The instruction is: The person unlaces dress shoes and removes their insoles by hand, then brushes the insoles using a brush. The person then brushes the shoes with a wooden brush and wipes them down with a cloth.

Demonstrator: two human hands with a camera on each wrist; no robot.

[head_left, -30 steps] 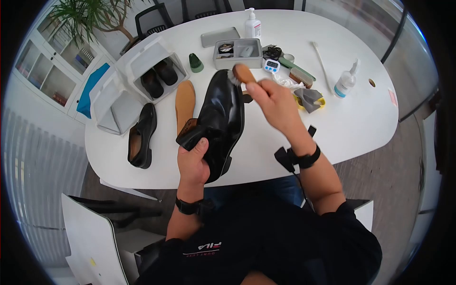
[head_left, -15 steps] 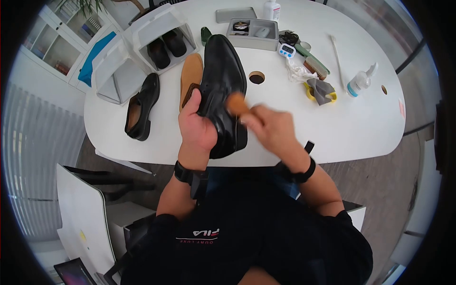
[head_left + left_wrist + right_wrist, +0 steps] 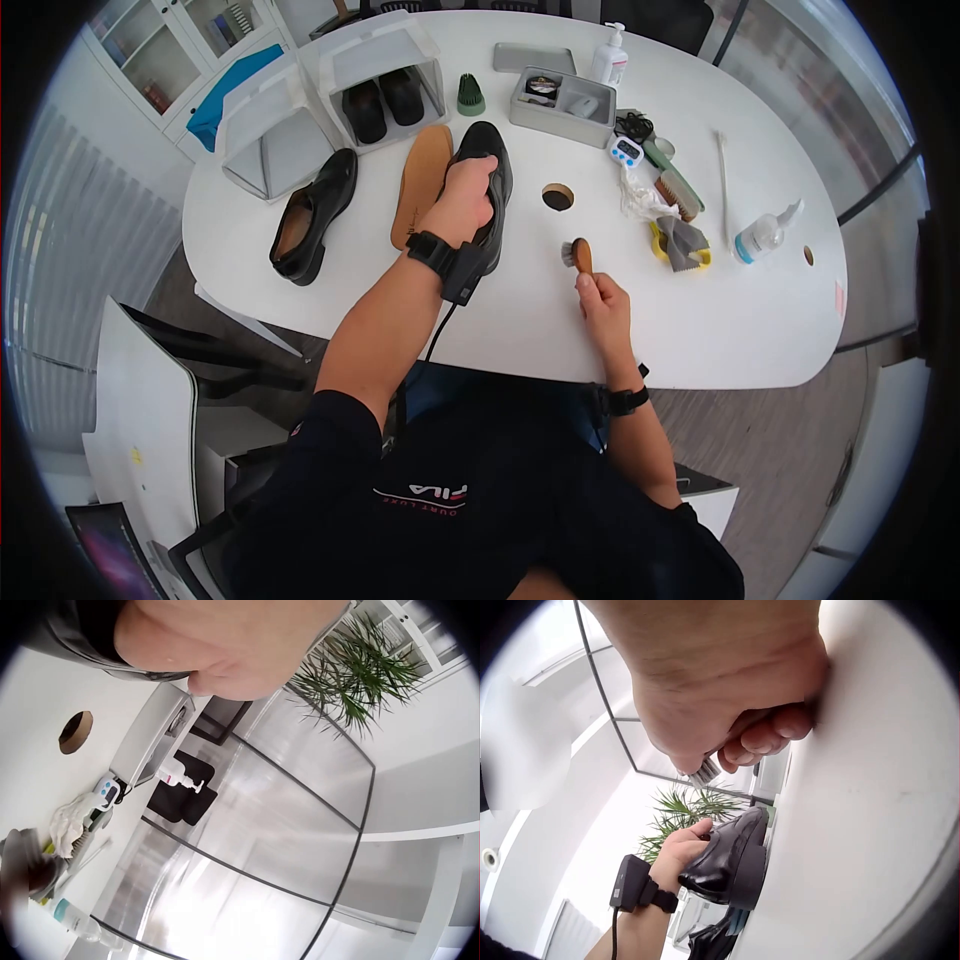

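Note:
My left hand (image 3: 466, 203) grips a black leather shoe (image 3: 487, 140) over its opening. The shoe stands on the table beside a tan insole (image 3: 424, 185); in the right wrist view its heel end (image 3: 746, 874) shows with the sole near the table top. My right hand (image 3: 606, 318) pinches the wooden handle of a small brush (image 3: 583, 253), apart from the shoe, with its pale bristles facing left. In the right wrist view only the bristles (image 3: 704, 773) show beyond my curled fingers.
Another black shoe (image 3: 315, 217) and a box with dark shoes (image 3: 384, 60) lie left. A green brush (image 3: 470, 96), metal tin (image 3: 563, 112), timer (image 3: 626, 152), grey cloth (image 3: 684, 245) and spray bottle (image 3: 768, 233) stand behind and right. The table has a round hole (image 3: 558, 197).
The black shoe has gone from being held up to standing on the table, my left hand now over its opening. My right hand with the brush has moved away from the shoe, to the right.

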